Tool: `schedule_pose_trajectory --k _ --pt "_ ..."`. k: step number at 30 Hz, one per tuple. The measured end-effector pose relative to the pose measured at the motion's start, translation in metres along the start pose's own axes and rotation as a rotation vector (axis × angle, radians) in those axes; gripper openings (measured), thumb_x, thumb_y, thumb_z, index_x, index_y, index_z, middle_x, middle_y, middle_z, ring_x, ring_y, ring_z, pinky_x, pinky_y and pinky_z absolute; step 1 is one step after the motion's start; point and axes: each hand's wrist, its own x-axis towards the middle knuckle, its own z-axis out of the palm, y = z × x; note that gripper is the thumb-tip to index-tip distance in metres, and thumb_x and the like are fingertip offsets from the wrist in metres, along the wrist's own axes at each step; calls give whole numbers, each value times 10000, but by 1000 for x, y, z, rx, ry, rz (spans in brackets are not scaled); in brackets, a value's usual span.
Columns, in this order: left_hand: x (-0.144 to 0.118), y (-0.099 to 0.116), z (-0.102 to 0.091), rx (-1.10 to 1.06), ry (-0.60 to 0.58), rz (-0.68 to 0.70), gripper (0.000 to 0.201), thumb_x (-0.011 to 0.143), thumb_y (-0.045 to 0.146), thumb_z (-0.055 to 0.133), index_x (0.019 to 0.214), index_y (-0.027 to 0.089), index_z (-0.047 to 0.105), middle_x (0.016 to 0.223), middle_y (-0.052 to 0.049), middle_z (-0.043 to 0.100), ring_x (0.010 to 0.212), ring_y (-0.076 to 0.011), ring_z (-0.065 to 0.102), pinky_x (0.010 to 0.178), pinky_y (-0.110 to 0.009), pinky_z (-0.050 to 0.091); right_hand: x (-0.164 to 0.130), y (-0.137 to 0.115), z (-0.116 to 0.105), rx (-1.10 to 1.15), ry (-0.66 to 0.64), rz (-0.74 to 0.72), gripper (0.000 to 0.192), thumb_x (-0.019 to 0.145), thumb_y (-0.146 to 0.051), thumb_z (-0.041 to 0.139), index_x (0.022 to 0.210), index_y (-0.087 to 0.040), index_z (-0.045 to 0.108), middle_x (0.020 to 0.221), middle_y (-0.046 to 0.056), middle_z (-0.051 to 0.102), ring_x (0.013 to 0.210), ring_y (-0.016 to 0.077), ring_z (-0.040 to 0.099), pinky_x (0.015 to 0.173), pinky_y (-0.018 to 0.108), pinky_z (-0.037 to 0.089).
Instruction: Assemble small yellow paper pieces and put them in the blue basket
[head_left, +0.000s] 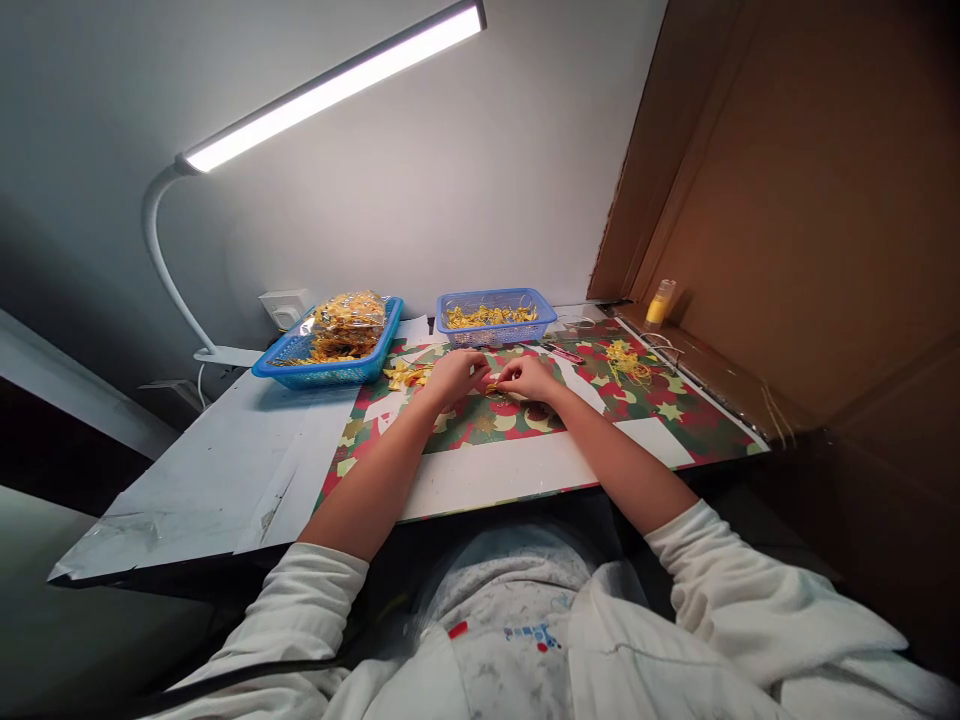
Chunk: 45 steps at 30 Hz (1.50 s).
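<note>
My left hand and my right hand meet over the middle of a red, green and cream patterned mat. Their fingertips pinch a small yellow piece between them, just above the mat. A little heap of yellow pieces lies beside my left hand. A loose tangle of yellow string rests on the mat to the right of my right hand. Both forearms are bare, with white sleeves pushed up.
Two blue baskets stand at the back: the left basket holds a clear bag of yellow pieces, the right basket holds loose yellow bits. A small yellow bottle sits by the cardboard wall. A lamp arches overhead.
</note>
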Motion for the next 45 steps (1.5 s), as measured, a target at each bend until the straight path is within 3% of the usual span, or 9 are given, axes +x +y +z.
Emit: schedule_pose_trajectory --k 13,18,24,37,45 --pt "-2 -4 -5 -130 -65 100 249 795 322 485 689 185 664 713 -35 669 637 -148 530 612 -261 371 3 -1 -1 89 45 116 191 725 -239 541 635 -183 700 642 0 659 603 119 547 534 218 374" --pt "-3 -3 -7 -146 -59 98 258 784 325 475 691 182 668 704 -36 667 632 -148 522 600 -264 363 0 0 0 119 29 55 151 714 -307 622 690 -188 712 728 11 694 626 116 537 545 222 371" --pt "-3 -2 -5 -140 -42 92 244 772 313 472 697 182 664 713 -36 666 648 -150 531 608 -263 370 1 3 2 110 -15 -43 286 671 -466 694 720 -187 732 770 24 698 619 109 491 553 233 358" --pt "-2 -1 -5 -132 -34 85 233 781 285 474 702 178 666 730 -47 669 661 -161 543 623 -268 381 0 2 -1 146 -89 -9 242 607 -387 715 688 -160 708 667 2 626 604 103 463 547 236 335" --pt "-2 -2 -2 -121 -43 88 207 787 268 497 708 172 662 740 -45 674 670 -158 548 636 -264 382 0 4 -4 120 -144 -14 61 591 -206 660 627 -162 683 663 -10 642 650 114 526 612 233 392"
